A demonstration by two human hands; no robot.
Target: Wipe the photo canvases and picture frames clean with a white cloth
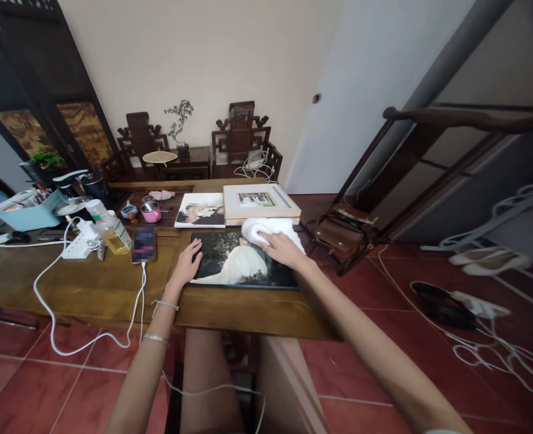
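Observation:
A large dark photo panel showing a pale dress lies flat near the front edge of the wooden table. My left hand rests on its left side with the fingers stretched out. At the panel's upper right, my right hand grips a bunched white cloth against the surface. Part of the cloth spreads out to the right, beyond my fingers. Just behind the panel are a smaller photo print and a thick pale picture frame, side by side.
Left on the table are a plugged-in phone, a bottle of yellowish liquid, a power strip and a pink cup. A white cable hangs over the front edge. A chair with a brown bag stands to the right.

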